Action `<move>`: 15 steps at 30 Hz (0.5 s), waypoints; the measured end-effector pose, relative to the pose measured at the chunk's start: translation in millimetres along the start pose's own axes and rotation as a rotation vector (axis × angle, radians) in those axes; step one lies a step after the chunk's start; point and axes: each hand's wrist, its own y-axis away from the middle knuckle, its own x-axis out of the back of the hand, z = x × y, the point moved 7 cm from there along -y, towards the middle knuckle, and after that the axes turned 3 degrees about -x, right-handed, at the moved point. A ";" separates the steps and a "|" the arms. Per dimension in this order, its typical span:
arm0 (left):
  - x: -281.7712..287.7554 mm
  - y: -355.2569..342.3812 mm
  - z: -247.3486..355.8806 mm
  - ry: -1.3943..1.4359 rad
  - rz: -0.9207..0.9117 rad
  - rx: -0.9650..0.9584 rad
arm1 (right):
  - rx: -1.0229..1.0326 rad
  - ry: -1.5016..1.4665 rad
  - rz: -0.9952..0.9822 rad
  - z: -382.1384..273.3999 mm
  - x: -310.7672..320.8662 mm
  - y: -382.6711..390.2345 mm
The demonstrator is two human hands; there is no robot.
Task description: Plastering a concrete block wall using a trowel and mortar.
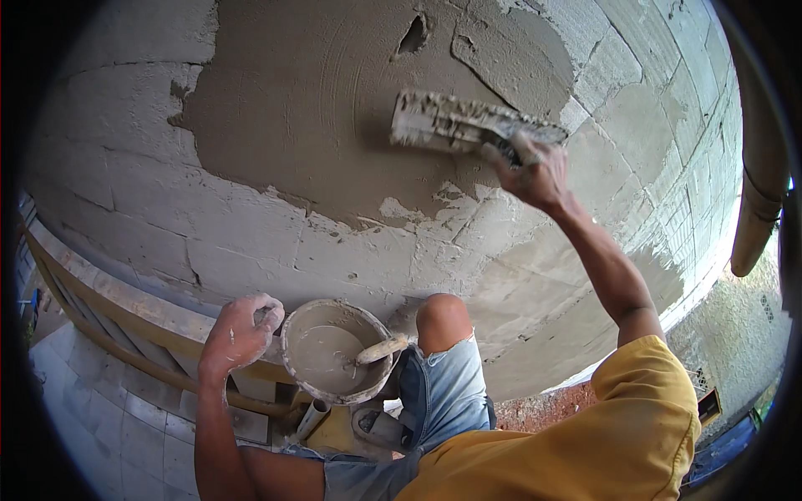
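My right hand [535,174] grips the handle of a plastering trowel [443,122], whose long blade is caked with wet mortar. The trowel is up at the block wall, over a broad patch of wet grey-brown plaster [276,108]. Lower left, my left hand [244,332] is curled beside the rim of a bucket [291,367], its fingertips smeared with plaster. Whether anything is inside those fingers is hidden. Grey mix [330,351] lies in the bucket. A tool's pale, plaster-crusted handle [383,349] leans over the bucket's right edge, its lower end out of sight.
My bent knee [444,324] is close to the wall, just right of the bucket. A wooden plank edge [109,321] runs along the left, above paving [125,434]. At the far right hangs a brown pipe [756,213]. Dried plaster patches [639,125] mark the wall's right side.
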 end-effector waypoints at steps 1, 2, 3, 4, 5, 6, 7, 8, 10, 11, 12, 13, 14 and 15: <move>-1.9 -0.5 -2.6 -0.001 0.000 -0.002 | 0.017 -0.046 -0.047 -13.0 -13.2 18.9; -7.0 -1.9 -5.1 -0.003 -0.013 -0.037 | 0.069 -0.011 -0.033 -24.5 -14.5 23.2; -10.1 -3.2 -5.7 -0.007 -0.027 -0.071 | 0.119 0.024 -0.020 -32.0 -15.5 23.9; -9.6 -3.9 -5.2 -0.009 -0.023 -0.069 | 0.058 0.029 0.008 -23.1 -16.5 15.7; -13.4 -4.5 -5.4 -0.013 -0.058 -0.049 | -0.004 0.020 0.076 -23.2 -8.0 -0.8; -17.6 -5.5 -5.6 -0.017 -0.095 -0.030 | -0.049 0.028 0.097 -19.5 -3.7 -19.0; -20.7 -6.2 -7.6 -0.019 -0.101 -0.024 | -0.096 0.036 0.113 -13.6 0.1 -36.7; -20.3 -5.0 -11.4 -0.021 -0.089 -0.001 | -0.123 0.083 0.143 -9.9 9.9 -58.3; -21.9 -5.9 -17.0 -0.026 -0.081 0.024 | -0.190 0.147 0.206 5.0 30.5 -95.2; -22.6 -7.3 -17.7 -0.043 -0.083 -0.004 | -0.232 0.158 0.239 15.6 37.2 -107.7; -22.3 -8.2 -15.5 -0.058 -0.085 -0.040 | -0.325 0.201 0.277 36.7 48.1 -117.9; -21.2 -8.0 -15.1 -0.059 -0.091 -0.040 | -0.418 0.244 0.312 60.1 57.2 -120.9; -17.0 -7.5 -14.2 -0.056 -0.071 -0.035 | -0.493 0.262 0.337 80.7 64.4 -118.4; -15.5 -10.4 -10.4 -0.047 -0.057 -0.040 | -0.565 0.293 0.361 103.1 75.4 -110.4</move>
